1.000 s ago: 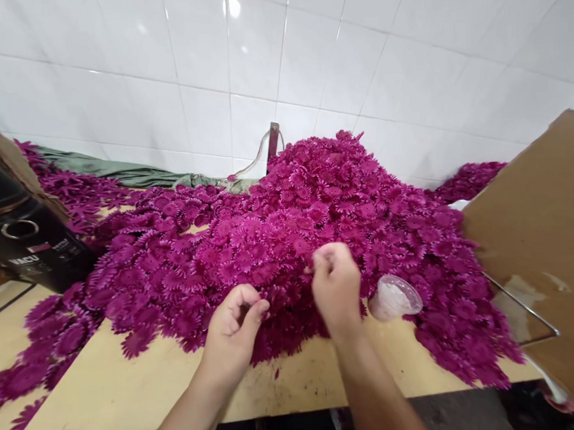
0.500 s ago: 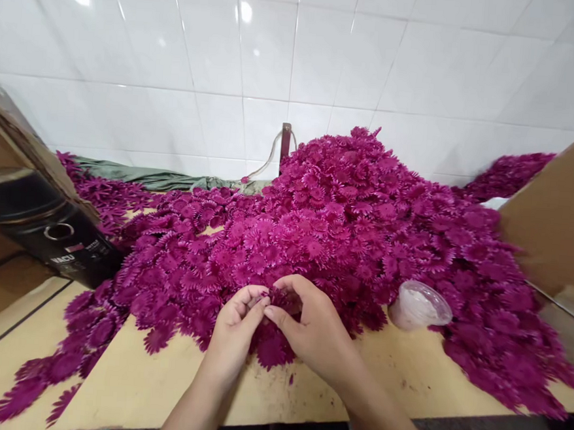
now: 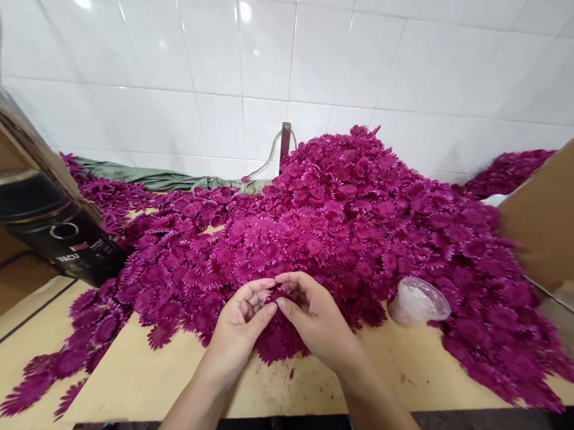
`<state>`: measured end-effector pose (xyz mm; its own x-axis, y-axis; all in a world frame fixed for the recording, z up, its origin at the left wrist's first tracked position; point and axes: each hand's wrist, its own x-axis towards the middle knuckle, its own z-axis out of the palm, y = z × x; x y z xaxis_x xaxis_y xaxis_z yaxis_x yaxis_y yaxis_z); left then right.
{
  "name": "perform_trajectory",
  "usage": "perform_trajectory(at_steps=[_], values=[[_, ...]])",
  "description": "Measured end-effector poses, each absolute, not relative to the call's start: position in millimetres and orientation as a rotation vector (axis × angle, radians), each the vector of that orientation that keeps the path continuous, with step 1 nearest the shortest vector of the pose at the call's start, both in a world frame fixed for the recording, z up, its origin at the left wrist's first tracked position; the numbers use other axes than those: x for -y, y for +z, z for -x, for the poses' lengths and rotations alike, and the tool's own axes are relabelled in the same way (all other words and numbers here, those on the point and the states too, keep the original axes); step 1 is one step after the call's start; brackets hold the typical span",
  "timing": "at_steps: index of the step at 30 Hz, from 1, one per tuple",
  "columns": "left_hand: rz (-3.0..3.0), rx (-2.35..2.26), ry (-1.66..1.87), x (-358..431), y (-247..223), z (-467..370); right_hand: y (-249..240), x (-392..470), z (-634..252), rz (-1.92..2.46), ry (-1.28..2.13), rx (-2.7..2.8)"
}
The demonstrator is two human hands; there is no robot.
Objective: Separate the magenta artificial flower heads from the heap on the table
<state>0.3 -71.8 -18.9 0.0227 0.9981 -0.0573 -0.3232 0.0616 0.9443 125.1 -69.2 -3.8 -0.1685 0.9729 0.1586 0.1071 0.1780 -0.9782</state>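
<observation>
My left hand [image 3: 247,310] and my right hand [image 3: 310,311] meet at the fingertips over the front edge of a large heap of magenta flower-shaped pieces [image 3: 315,230]. Between the fingertips of both hands is one small magenta flower piece [image 3: 277,295], partly hidden by the fingers. Both hands are closed in a pinch on it. Just below them, a darker magenta flower [image 3: 274,345] lies at the heap's edge. To the right of my right hand stands a clear plastic cup [image 3: 418,303] with whitish contents.
At the left, a black flask [image 3: 55,225] leans by a cardboard box [image 3: 36,148]. Another cardboard panel [image 3: 557,208] stands at the right. Behind are a green cloth [image 3: 137,173] and a white tiled wall. The pale tabletop [image 3: 157,389] has small dark specks.
My left fingertips have moved slightly right and up, and now meet those of my right hand around the flower piece. The view has shifted slightly.
</observation>
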Motion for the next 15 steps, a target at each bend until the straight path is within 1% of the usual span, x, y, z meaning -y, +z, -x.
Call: perform_trajectory(at_steps=[6, 12, 15], values=[[-0.958, -1.082, 1.356, 70.2, -20.8, -3.0, -8.5, 71.3, -118.0, 1.227, 0.954, 1.469], [-0.937, -1.107, 1.394, 67.0, -21.5, -3.8, -10.0, 72.3, -121.2, 1.210, 1.075, 1.504], [-0.931, -1.074, 1.407, 66.4, -21.5, -3.3, -8.2, 73.0, -122.5, 1.196, 1.030, 1.576]])
